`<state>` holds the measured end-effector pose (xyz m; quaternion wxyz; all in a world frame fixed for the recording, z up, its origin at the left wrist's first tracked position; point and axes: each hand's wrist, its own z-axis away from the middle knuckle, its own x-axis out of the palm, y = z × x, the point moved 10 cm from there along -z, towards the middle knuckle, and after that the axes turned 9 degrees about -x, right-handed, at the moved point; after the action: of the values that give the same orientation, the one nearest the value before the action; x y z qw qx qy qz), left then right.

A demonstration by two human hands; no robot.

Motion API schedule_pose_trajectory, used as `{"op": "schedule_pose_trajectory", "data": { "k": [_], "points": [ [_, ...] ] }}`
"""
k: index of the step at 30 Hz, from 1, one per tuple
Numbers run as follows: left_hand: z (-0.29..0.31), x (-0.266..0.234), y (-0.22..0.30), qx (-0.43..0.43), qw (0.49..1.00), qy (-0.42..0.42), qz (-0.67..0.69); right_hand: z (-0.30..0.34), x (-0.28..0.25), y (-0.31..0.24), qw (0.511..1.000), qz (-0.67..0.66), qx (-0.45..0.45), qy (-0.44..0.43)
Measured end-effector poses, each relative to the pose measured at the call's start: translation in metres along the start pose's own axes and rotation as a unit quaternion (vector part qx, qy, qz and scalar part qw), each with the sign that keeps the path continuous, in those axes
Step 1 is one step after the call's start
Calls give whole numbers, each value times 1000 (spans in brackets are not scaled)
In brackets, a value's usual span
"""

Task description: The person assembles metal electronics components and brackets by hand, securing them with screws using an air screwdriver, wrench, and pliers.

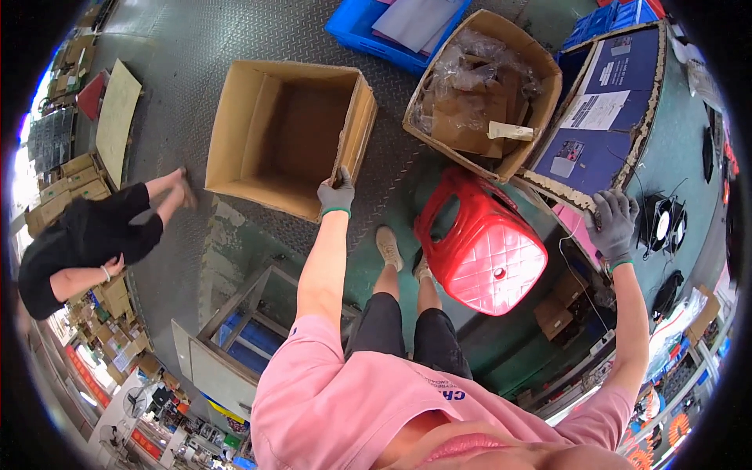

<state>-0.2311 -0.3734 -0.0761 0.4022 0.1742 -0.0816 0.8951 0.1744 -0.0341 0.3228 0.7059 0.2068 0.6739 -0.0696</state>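
Note:
My left hand (337,194), in a grey glove with a green cuff, grips the near right edge of an open cardboard box (227,157). The box's inside shows bare brown walls and its flaps are not seen. My right hand (613,223), gloved the same way, rests at the near corner of a purple-blue panel (576,168) with a frayed border, on the green bench. Its fingers are slightly apart and point away from me, holding nothing that I can see. Papers lie on the panel.
A red plastic stool (497,262) stands right of my feet. Beyond it a cardboard box (415,117) holds clear plastic wrap and cardboard scraps. A blue crate (352,35) is at the top. Black fans (664,223) sit on the bench (666,149). A person (86,243) is at far left.

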Motion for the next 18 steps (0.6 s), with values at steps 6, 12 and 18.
{"op": "schedule_pose_trajectory", "data": {
  "k": [6, 12, 18],
  "points": [
    [-8, 30, -49, -13, 1000, -11, -3, 1, 4, 1, 1000, 3, 6, -5],
    [-17, 62, -98, -40, 997, -54, -42, -1, 4, 2, 1000, -4, 9, 2],
    [23, 61, -187, -42, 925, -126, -355, 7, -1, 9, 1000, 2, 22, -2]
  ]
}}
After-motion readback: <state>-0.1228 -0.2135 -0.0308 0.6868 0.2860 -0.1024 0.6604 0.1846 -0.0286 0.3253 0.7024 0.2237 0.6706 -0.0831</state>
